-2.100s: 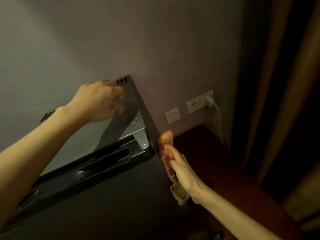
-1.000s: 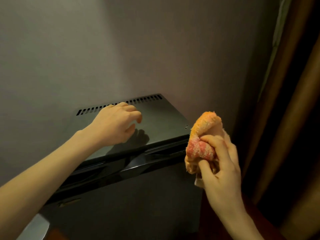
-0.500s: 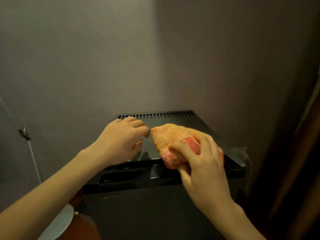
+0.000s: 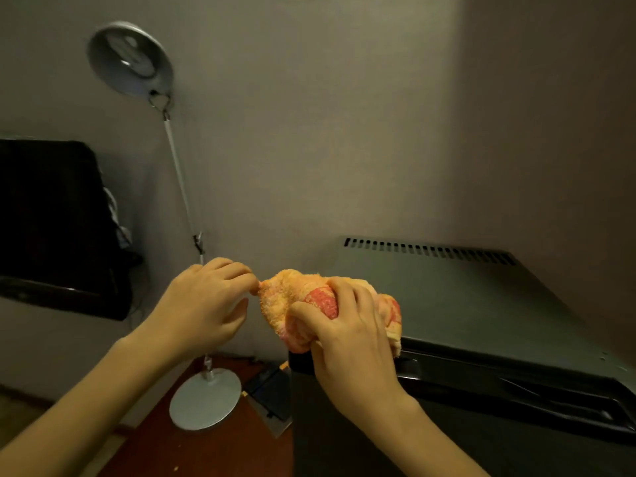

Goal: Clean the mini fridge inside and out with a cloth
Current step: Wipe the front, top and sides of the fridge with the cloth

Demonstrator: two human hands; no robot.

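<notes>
The dark mini fridge [image 4: 475,304] stands at the right against the wall, a row of vent slots along the back of its top, its door closed. An orange and pink terry cloth [image 4: 292,297] is bunched in the air over the fridge's front left corner. My right hand [image 4: 347,339] grips the bunch from the near side. My left hand [image 4: 203,304] is just left of the cloth and pinches its pointed left tip between fingertips and thumb.
A silver desk lamp [image 4: 130,60] with a thin stem and a round base [image 4: 206,397] stands left of the fridge on a reddish wooden surface [image 4: 192,452]. A dark box-like object [image 4: 55,222] sits at the far left. A small dark item [image 4: 268,390] lies beside the fridge.
My right hand brought the cloth up from the fridge's right side to above its front left corner. My left hand left the fridge top and took the cloth's tip. The view swung left.
</notes>
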